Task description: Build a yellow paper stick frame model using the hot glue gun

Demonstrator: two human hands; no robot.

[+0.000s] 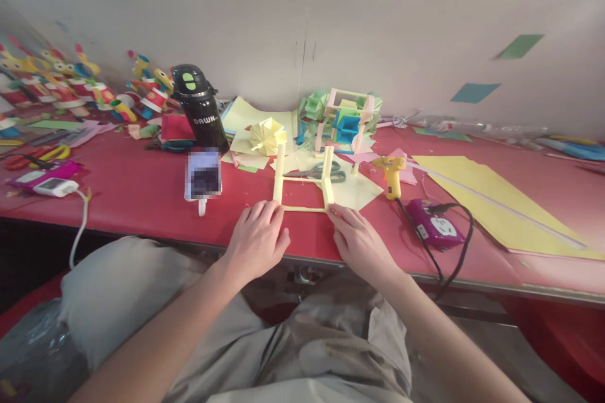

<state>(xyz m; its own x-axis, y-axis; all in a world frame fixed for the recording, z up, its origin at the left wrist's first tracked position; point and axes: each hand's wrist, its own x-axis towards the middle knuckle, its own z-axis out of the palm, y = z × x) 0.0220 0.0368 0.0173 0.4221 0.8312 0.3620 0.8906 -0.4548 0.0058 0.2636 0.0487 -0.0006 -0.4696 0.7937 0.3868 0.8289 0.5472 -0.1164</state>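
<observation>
A pale yellow paper frame (305,208) made of rolled or folded strips stands on the red table, with two posts rising from it. My left hand (258,233) has its fingers closed at the frame's near left corner. At the near right corner, the fingertips of my right hand (362,236) press on the frame. Grey-handled scissors (334,171) lie behind the frame, partly seen through it, on pale yellow paper (366,191). A folded yellow paper fan ball (268,136) sits just beyond, to the left.
A yellow glue gun (393,176) and a purple power socket (435,225) with a black cord are on the right, near yellow sheets (496,201). On the left stand a black bottle (201,107) and a phone (203,175). Paper lanterns (347,126) rest by the partition (401,44).
</observation>
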